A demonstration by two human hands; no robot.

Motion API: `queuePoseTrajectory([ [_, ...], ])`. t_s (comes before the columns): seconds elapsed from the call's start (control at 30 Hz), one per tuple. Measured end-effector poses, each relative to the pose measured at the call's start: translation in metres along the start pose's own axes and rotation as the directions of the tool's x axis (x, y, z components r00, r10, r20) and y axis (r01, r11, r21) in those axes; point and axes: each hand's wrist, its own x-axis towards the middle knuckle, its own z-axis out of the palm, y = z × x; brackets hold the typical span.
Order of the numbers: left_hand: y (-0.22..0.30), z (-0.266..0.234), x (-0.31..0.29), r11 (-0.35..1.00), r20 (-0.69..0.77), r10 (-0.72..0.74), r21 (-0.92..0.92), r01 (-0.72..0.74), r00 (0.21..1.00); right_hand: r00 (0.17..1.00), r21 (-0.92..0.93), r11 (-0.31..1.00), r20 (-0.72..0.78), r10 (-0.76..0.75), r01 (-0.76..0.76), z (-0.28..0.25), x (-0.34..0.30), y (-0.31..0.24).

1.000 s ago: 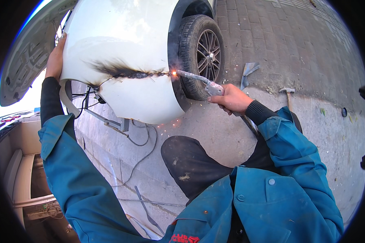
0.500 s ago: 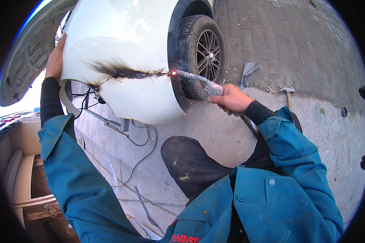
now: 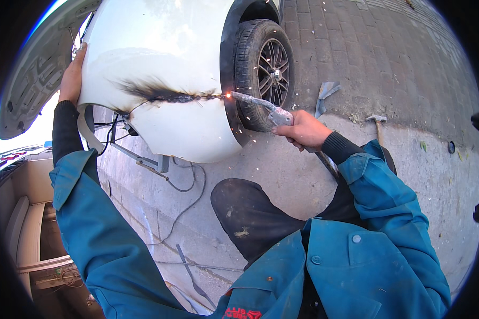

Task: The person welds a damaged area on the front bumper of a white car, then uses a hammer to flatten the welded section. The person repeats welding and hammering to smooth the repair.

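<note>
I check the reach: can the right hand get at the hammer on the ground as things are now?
Probably not at once: the right hand is shut on the torch at the white panel; the hammer lies apart, beyond it.

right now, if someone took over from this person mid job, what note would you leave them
Left hand braces the upper edge of the white car panel. Right hand has its grip shut on the welding torch, tip sparking at the right end of the blackened seam, by the wheel arch. Done: the scorched line across the panel. Left: cannot tell how far it must run. A hammer lies on the pavement to the right.
</note>
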Motion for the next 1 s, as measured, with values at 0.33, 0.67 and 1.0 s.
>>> queuePoseTrajectory([
  [0.33,-0.002,0.001,0.001,1.0,-0.013,0.017,0.021,-0.017,1.0,1.0,-0.004,1.0,0.008,-0.001,0.001,-0.001,0.003,0.004],
  [0.67,-0.008,-0.001,0.006,0.999,-0.035,0.036,0.023,-0.035,0.999,1.0,0.009,1.0,0.005,0.001,-0.001,0.001,0.0,-0.001],
  [1.0,-0.009,0.001,0.005,0.996,-0.045,0.088,0.029,-0.087,0.995,1.0,0.008,1.0,0.001,-0.03,0.03,0.0,0.0,0.001],
])
